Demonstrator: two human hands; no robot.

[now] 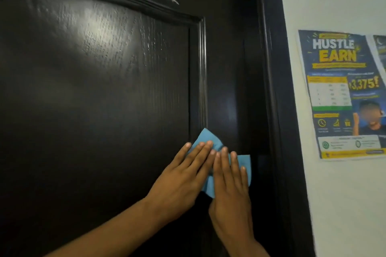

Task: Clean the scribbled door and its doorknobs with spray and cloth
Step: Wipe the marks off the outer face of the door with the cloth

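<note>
White wall poster [342, 94] reads "HUSTLE EARN"; both hands' straight fingers [203, 152] press blue cloth [208, 139] on door [94, 89].

One head-worn wide-angle view only, so nothing shared with a second view. Looking forward and slightly down, close against a dark door [94, 89] filling the left and centre of the frame. Near enough that both forearms enter from the bottom edge, left hand [181, 175] and right hand [229, 190] lower centre. Door frame [271, 89] bowed by the lens right of centre, white wall [338, 204] and poster [342, 94] at far right
</note>
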